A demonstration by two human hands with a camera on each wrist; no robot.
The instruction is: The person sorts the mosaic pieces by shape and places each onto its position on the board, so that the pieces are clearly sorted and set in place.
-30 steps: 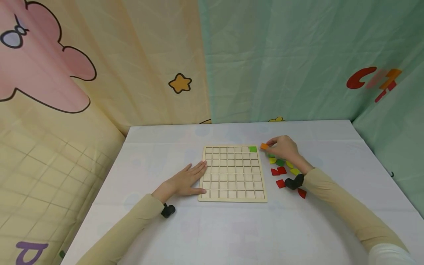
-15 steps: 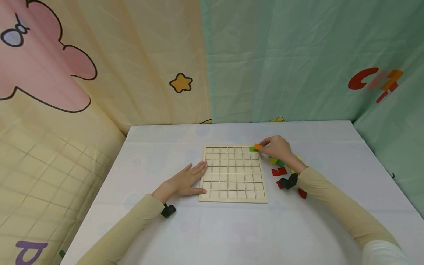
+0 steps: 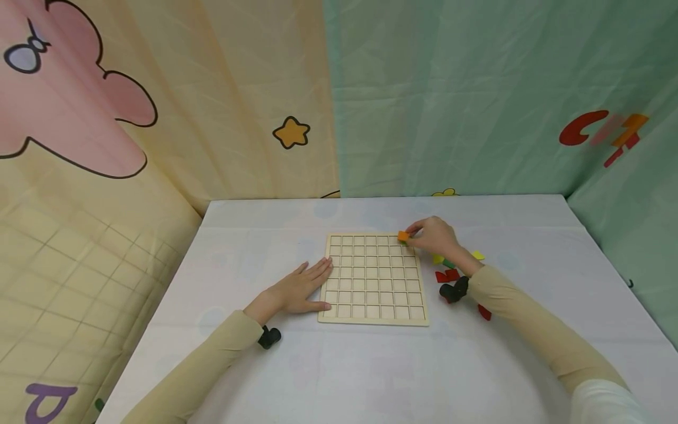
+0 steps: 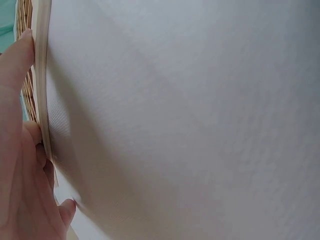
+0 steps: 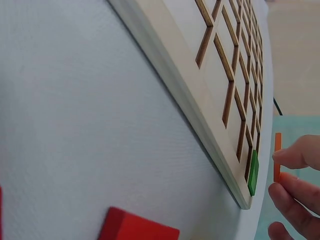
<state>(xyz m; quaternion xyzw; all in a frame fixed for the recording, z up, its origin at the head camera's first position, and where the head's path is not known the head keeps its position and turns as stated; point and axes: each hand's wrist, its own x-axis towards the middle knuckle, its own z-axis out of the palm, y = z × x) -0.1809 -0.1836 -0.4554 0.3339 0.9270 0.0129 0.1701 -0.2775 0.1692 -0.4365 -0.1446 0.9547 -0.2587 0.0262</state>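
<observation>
While a pale wooden board is touched, an orange tile is pinched

As the thin, straight-edged tile is clamped between the thumb and fingers of the right hand, it is held over the far right corner of the board. At the corner cell, a smooth green tile is partly covered in the head view. By the left hand, with fingers straight and thumb spread apart, the left border is touched. Square cells are cut in the wood, with browned inner walls. On the white, finely woven cloth, flat red pieces and yellow pieces are scattered beside the right border.
</observation>
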